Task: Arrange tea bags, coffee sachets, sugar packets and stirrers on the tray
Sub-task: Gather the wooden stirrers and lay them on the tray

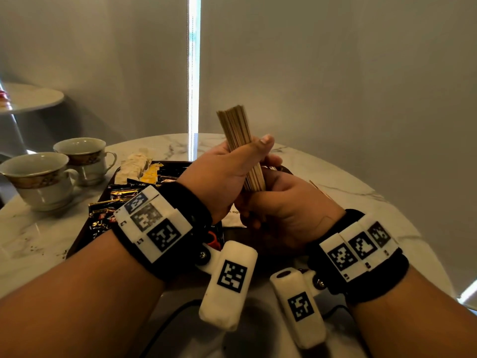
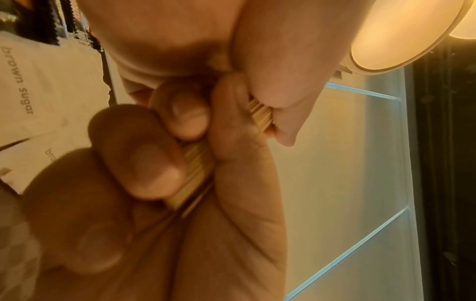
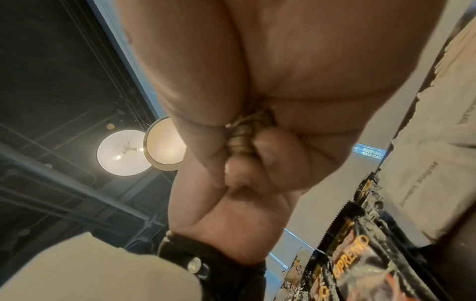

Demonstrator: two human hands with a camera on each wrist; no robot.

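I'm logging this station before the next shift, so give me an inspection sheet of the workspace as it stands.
Surface: round marble table, dark specks near its left edge.
Job's things: bundle of wooden stirrers held upright above the dark tray; coffee sachets and brown sugar packets on the tray; pale wrapped packets at its far end.
Clutter: two teacups left of the tray.
Grips: left hand and right hand both grip the stirrers.
Cables: black cable by the near edge.
Surroundings: grey blinds, second small table, ceiling lamps.

Dim, backlit head view; blurred wrist views
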